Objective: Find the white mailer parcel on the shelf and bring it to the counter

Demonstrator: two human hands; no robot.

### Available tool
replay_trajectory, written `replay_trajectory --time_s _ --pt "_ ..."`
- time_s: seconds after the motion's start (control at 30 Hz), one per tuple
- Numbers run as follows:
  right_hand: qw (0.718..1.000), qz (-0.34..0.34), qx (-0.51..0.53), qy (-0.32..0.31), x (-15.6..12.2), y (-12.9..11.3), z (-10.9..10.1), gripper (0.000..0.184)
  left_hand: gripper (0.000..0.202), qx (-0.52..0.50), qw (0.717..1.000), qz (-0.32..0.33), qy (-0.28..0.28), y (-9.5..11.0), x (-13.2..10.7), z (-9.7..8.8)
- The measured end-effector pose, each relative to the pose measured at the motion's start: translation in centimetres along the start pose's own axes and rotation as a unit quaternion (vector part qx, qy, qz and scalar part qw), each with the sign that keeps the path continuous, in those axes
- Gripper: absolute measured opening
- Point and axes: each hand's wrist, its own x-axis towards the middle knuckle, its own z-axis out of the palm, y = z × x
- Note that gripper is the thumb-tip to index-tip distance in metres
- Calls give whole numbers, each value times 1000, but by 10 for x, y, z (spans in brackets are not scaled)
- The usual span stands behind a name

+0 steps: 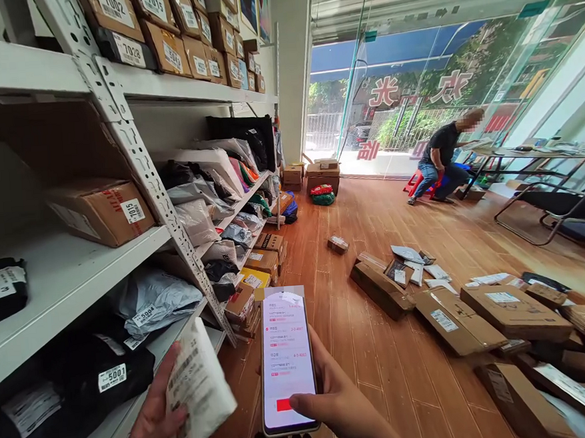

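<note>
Down at the bottom of the frame, holding two things at once. Left hand (151, 426) gripping a white soft parcel (197, 389), fingers closed around its lower left edge, label side turned up toward the camera, probably so the printed code is readable. Parcel sitting tilted, long axis running from lower left up to the right, top end leaning toward the shelving (66, 275) and nearly level with the lower shelf lip.

Right hand (343, 405) wrapped around a phone (286, 363) from the right side and behind, thumb reaching across the lower screen, hovering right at a red button. Phone standing close to upright in portrait, long axis running bottom to top, top end pointing away toward the room, screen facing back at the camera. Looking like a list of entries with red text on it, too small to read. Holding it just beside the parcel, almost touching, presumably for comparing label against list.

Sitting on the shelves at left: numbered stuff, a black bag tagged 5001 (100, 372), a grey bag tagged 5004 (153, 302), a cardboard box (104, 212) one level up. Numbers facing outward, guessing for quick finding.

Lying across the wooden floor (361, 334) at right: a spread of flat cartons (514, 313) and small mailers, well apart from both hands. Far back near the glass front, another person (441, 162) sitting low on a red stool, not involved with the hands here.
</note>
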Motion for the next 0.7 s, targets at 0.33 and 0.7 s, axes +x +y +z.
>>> replay_trajectory --time_s 0.33,0.7 --pt "997 51 -18 49 -10 2 3 104 85 157 987 40 -15 34 -20 35" --pt "998 54 -14 22 -10 -4 16 99 51 273 959 67 -42 31 -12 22"
